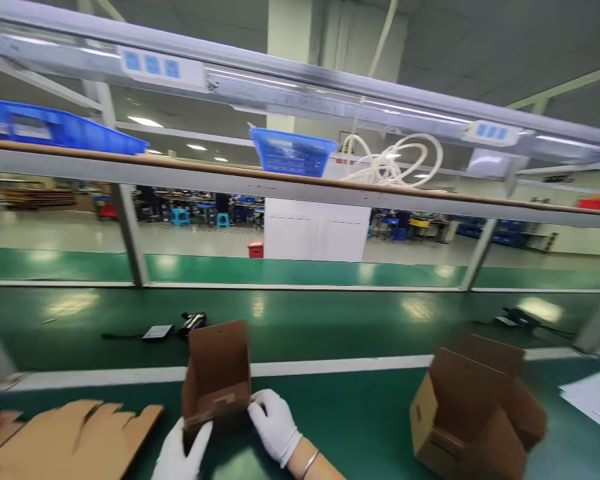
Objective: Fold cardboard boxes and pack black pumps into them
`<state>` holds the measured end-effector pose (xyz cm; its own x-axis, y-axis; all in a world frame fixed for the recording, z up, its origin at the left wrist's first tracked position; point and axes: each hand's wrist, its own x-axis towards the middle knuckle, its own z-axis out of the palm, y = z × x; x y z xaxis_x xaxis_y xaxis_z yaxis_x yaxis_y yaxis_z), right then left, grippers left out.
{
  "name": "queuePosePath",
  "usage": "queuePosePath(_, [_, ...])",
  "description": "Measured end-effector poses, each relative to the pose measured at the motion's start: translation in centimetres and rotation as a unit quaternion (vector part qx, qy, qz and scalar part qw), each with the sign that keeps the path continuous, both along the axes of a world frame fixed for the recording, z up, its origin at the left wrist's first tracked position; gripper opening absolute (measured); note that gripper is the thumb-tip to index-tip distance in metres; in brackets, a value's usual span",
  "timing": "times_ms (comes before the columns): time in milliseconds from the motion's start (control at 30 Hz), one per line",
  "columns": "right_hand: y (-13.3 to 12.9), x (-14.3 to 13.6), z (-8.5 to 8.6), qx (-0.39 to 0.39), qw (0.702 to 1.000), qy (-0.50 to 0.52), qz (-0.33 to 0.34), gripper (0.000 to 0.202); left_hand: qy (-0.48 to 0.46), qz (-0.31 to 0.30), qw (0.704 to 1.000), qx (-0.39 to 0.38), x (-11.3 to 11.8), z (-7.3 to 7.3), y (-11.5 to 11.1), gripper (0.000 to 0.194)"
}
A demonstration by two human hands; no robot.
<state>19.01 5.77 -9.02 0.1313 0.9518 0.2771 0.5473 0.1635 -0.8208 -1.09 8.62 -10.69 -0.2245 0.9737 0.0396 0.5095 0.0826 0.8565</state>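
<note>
A small brown cardboard box [219, 363] stands partly folded on the green table, its back panel upright and its inside facing me. At its lower left front edge, my left hand [183, 453] in a white glove grips the cardboard between thumb and fingers. My right hand [276, 425], gloved too and with a bangle at the wrist, pinches the box's lower right corner. Flat cut cardboard blanks [73, 440] lie to the left of my left hand. Off to the right, a larger cardboard box [473, 407] sits with its flaps up.
White paper sheets [595, 400] lie at the far right. Behind the small box is a black device [194, 323] with a cable. Above runs a shelf [220, 180] carrying blue bins [295, 152] and a coiled white cable [390, 163].
</note>
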Motion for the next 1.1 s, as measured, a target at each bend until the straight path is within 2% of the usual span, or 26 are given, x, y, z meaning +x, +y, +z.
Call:
queuePosePath(233, [-0.1, -0.1, -0.4, 0.010, 0.999, 0.036, 0.033, 0.026, -0.024, -0.013, 1.000, 0.015, 0.6, 1.1, -1.2, 0.073])
queuePosePath(467, [-0.1, -0.2, -0.3, 0.001, 0.998, 0.046, 0.042, 0.030, -0.032, -0.026, 0.999, 0.028, 0.7, 1.7, -1.9, 0.065])
queuePosePath(967, [0.1, -0.1, -0.7, -0.005, 0.998, 0.047, 0.045, 0.032, -0.003, -0.022, 0.999, 0.029, 0.5, 0.1, -1.2, 0.069])
queuePosePath(1100, [0.1, -0.1, -0.7, -0.003, 0.998, 0.049, 0.047, 0.031, 0.000, -0.029, 0.999, 0.035, 0.6, 0.2, -1.2, 0.070])
